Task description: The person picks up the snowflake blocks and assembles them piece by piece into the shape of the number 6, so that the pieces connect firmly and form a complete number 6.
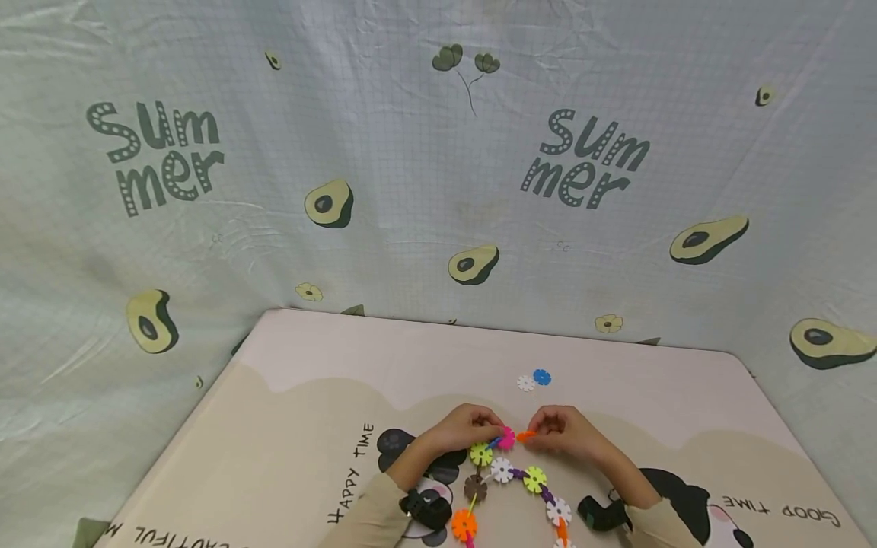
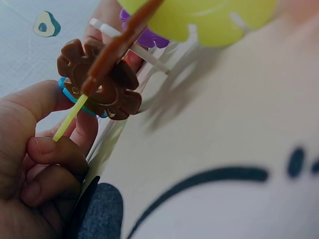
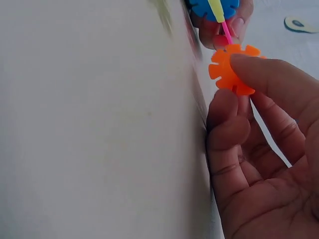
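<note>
My left hand (image 1: 466, 428) pinches a pink notched snowflake disc (image 1: 507, 438) at the end of a chain of interlocked plastic discs. A blue disc (image 3: 212, 7) and a lime disc (image 1: 481, 455) follow it in the chain. Close by on the right, my right hand (image 1: 565, 434) pinches an orange disc (image 3: 227, 72) between thumb and fingers. The orange disc's edge is at the pink one; whether they interlock I cannot tell. In the left wrist view a brown disc (image 2: 99, 79) and a blurred yellow disc (image 2: 204, 20) partly cover the fingers.
The chain runs toward me, with a white disc (image 1: 502, 470), another orange disc (image 1: 464, 524) and purple links; its near end leaves the frame. A loose white disc (image 1: 525, 383) and blue disc (image 1: 542, 377) lie beyond the hands on the printed tabletop (image 1: 308, 449). A patterned curtain (image 1: 397, 152) hangs behind.
</note>
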### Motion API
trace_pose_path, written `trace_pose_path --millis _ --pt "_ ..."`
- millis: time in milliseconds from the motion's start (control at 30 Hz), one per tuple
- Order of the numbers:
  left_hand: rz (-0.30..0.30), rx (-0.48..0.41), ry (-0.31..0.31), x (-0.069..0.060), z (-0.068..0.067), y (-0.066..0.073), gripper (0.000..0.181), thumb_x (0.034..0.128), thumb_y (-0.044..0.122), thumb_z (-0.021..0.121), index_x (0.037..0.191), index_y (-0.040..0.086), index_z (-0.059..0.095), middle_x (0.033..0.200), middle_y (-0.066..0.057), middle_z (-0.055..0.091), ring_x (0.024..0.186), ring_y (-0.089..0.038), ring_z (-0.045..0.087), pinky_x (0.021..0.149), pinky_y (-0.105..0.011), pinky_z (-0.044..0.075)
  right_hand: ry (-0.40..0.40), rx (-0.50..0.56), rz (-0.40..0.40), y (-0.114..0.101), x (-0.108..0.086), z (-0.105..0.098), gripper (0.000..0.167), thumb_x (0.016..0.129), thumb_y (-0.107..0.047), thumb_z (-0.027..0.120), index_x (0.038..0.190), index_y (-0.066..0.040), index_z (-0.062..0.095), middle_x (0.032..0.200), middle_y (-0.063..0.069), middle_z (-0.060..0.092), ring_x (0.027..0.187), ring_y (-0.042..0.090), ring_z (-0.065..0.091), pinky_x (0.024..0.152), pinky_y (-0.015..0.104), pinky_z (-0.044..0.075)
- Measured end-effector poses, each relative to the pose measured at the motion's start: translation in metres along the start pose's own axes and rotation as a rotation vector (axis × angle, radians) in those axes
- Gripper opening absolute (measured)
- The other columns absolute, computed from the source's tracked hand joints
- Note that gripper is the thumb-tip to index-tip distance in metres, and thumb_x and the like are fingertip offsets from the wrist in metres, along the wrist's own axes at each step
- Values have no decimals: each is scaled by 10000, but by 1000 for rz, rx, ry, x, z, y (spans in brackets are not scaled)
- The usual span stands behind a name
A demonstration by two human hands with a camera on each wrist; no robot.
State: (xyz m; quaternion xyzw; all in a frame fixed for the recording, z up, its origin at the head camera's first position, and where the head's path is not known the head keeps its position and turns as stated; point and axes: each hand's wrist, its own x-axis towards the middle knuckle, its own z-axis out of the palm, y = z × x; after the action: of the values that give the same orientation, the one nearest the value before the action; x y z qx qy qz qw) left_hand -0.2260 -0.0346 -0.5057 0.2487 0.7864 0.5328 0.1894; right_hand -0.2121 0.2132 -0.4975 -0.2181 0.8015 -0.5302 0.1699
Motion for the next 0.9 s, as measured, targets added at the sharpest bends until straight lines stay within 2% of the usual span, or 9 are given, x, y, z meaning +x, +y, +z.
trace_pose_path --millis 133,300,500,900 --pt "1 -13 8 -1 0 0 168 909 130 647 968 -13 713 814 -81 676 634 -69 500 600 -176 405 -10 3 -32 2 0 1 130 872 -71 715 907 33 647 826 -29 651 642 40 525 583 202 446" --pt "-1 -13 6 -1 0 -2 161 910 118 648 975 -15 712 834 -91 686 637 -69 505 600 -173 411 6 19 -71 4 1 4 118 855 -55 730 882 29 650 844 -25 654 665 47 565 595 205 462" --pt "-17 -29 17 1 1 -3 162 918 110 646 990 -20 711 842 -97 689 633 -69 503 594 -164 409 15 26 -80 3 2 6 134 835 -46 746 840 39 642 808 -33 647 630 29 540 571 189 443" --pt "-14 -43 -2 -1 1 1 161 918 97 649 986 -37 707 839 -112 690 639 -68 520 604 -160 430 9 31 -111 3 2 8 131 834 -48 747 850 39 650 832 -5 664 649 41 574 587 205 470"
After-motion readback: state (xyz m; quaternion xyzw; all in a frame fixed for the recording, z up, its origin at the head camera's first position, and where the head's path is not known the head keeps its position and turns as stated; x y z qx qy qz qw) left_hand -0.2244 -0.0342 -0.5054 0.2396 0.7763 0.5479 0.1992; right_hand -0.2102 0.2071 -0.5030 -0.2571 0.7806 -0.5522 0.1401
